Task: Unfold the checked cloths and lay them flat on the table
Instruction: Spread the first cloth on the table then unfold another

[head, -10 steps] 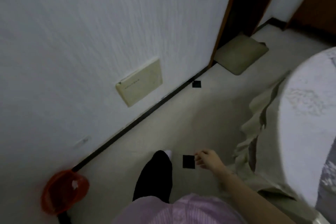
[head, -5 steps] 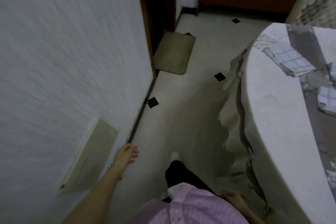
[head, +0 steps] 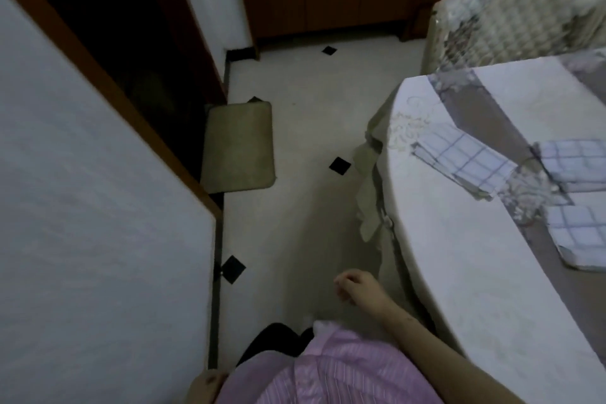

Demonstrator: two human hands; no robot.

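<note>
Three folded white cloths with blue checks lie on the round table (head: 459, 272) at the right. One checked cloth (head: 465, 165) is nearest the table's left rim, a second (head: 574, 163) lies to its right, and a third (head: 583, 237) sits nearer me at the frame's right edge. My right hand (head: 358, 285) hangs over the floor to the left of the table, fingers loosely curled, holding nothing. Only part of my left hand (head: 206, 385) shows at the bottom edge beside my pink shirt; its fingers are hard to read.
A white wall (head: 98, 239) with a brown door frame closes in the left side. A beige mat (head: 238, 147) lies on the pale floor by the dark doorway. A covered chair (head: 511, 16) stands behind the table. Brown cabinets line the far wall.
The view has swung right, so more of the table and a third cloth show. My left hand dropped from beside the wall to the bottom edge. My right hand swung forward.
</note>
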